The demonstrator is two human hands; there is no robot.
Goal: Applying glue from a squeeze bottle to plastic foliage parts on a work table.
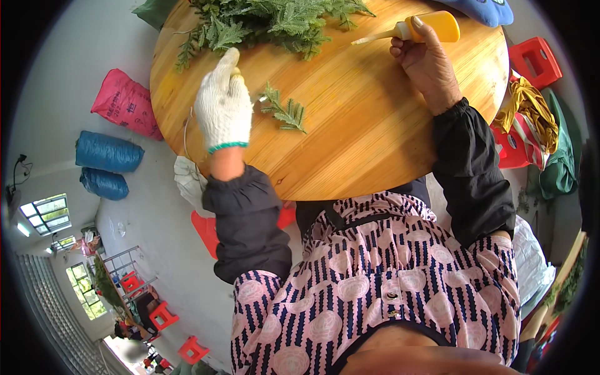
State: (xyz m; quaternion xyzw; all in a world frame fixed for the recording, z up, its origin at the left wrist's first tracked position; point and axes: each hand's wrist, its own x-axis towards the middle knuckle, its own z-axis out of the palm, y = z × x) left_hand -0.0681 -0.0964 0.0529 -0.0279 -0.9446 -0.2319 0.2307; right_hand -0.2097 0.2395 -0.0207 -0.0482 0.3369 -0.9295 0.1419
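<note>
My right hand (428, 65) is bare and grips a yellow squeeze bottle (442, 27). The bottle lies on its side in my fingers, its long pale nozzle aimed left over the table. A white knitted glove with a green cuff covers my left hand (224, 106). Its fingers are drawn together, and the tips are at the front edge of a heap of green artificial fir sprigs (275, 25). Whether they pinch anything cannot be made out. One loose sprig (286, 112) lies on the wood just right of the glove.
The round wooden table (362, 144) fills the area before me. Something blue (481, 9) sits at its far right edge. Red stools (535, 62) and piled cloth (531, 112) stand to the right. Pink (127, 103) and blue sacks (109, 151) lie on the left.
</note>
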